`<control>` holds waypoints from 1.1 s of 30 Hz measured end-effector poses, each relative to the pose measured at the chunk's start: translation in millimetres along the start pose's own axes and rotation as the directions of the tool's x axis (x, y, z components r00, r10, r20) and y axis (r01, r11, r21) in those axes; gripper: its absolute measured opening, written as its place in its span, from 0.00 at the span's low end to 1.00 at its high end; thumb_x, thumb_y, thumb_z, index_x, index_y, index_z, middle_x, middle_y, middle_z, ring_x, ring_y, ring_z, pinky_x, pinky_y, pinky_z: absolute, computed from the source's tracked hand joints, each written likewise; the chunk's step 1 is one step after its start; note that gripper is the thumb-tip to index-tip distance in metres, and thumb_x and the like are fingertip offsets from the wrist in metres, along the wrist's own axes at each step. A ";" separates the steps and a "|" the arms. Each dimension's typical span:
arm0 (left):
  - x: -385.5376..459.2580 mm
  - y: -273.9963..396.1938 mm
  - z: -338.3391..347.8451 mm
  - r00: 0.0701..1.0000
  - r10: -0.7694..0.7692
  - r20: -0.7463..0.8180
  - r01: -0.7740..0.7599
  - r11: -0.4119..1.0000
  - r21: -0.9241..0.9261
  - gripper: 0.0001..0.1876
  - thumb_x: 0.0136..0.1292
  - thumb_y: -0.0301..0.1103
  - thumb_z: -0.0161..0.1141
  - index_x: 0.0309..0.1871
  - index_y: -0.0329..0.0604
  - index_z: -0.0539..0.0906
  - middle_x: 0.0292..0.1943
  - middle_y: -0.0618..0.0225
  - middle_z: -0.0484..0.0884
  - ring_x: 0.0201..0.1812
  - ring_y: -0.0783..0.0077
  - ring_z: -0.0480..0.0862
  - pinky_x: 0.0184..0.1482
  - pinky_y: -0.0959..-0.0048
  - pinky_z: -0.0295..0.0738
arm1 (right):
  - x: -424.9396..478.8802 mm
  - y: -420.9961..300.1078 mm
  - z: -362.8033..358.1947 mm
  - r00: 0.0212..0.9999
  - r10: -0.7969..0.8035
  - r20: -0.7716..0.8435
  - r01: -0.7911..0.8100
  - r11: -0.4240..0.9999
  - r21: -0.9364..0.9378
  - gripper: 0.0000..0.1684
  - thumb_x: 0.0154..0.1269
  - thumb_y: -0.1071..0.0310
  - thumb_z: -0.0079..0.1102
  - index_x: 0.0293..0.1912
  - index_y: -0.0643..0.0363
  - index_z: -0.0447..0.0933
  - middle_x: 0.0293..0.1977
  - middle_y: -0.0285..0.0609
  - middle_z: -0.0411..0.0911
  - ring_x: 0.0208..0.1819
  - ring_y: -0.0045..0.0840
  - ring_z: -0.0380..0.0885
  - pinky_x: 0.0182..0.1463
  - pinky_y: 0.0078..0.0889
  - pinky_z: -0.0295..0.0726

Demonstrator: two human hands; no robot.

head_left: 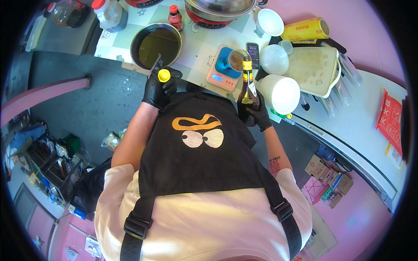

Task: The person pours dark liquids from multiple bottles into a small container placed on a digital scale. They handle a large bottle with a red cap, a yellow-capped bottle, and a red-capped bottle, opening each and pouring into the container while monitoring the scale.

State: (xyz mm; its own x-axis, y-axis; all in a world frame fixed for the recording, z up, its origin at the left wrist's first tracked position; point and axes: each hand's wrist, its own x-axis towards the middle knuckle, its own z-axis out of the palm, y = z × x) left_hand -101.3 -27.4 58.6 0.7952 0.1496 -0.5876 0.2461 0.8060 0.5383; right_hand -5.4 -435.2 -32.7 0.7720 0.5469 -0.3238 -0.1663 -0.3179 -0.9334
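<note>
In a black glove, my left hand [163, 85] holds a yellow bottle cap [164, 75]. A thin metal utensil [156, 62] runs from that hand over the near rim of a round metal pot [133, 49] of dark liquid; its exact kind is unclear. My right hand [260, 114], also gloved, is wrapped around a brown glass bottle [247, 101] with yellow neck bands. The bottle stands roughly upright, its neck overlapping a clear cup [235, 61] of brown contents. Beneath that cup is a pink digital kitchen scale [224, 78] with a lit display.
A phone [252, 53], white bowls [270, 22] and a lidded plastic container [312, 67] crowd the right. At the back are a red-capped bottle [175, 19], a lidded pan [220, 9] on a red cooker, and a jug [111, 18]. The table edge [196, 83] runs before my apron.
</note>
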 end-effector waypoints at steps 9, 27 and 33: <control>8.7 -14.2 -21.4 0.997 0.055 0.044 -0.055 0.998 -0.015 0.16 0.72 0.45 0.41 0.36 0.46 0.74 0.22 0.73 0.71 0.22 0.78 0.70 0.26 0.80 0.67 | -9.4 -21.5 -5.0 0.988 0.142 0.055 -0.144 0.988 0.051 0.47 0.54 0.72 0.65 0.68 0.59 0.48 0.62 0.48 0.60 0.64 0.33 0.61 0.64 0.38 0.65; 13.6 -12.8 -10.6 0.998 0.062 -0.028 -0.061 0.998 0.014 0.31 0.68 0.59 0.40 0.29 0.38 0.78 0.07 0.76 0.57 0.08 0.79 0.56 0.12 0.81 0.50 | -15.7 -91.4 9.6 0.882 0.451 0.137 -0.471 0.838 0.276 0.41 0.57 0.53 0.62 0.65 0.58 0.58 0.58 0.42 0.67 0.56 0.29 0.70 0.58 0.32 0.72; 14.8 -12.9 -17.8 0.994 0.070 0.082 -0.073 0.997 0.028 0.27 0.69 0.55 0.40 0.30 0.40 0.77 0.10 0.75 0.59 0.11 0.79 0.58 0.16 0.81 0.53 | -16.6 -88.6 3.8 0.786 0.472 0.399 -0.617 0.635 0.465 0.43 0.58 0.47 0.61 0.66 0.57 0.57 0.57 0.45 0.68 0.56 0.32 0.71 0.57 0.35 0.73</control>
State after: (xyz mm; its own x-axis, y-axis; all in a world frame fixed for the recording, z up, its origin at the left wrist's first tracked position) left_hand -102.6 -25.4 32.2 0.8535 0.1582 -0.4966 0.2032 0.7764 0.5966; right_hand -5.8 -413.2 54.8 0.2837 0.5886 -0.7570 -0.8671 -0.1796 -0.4647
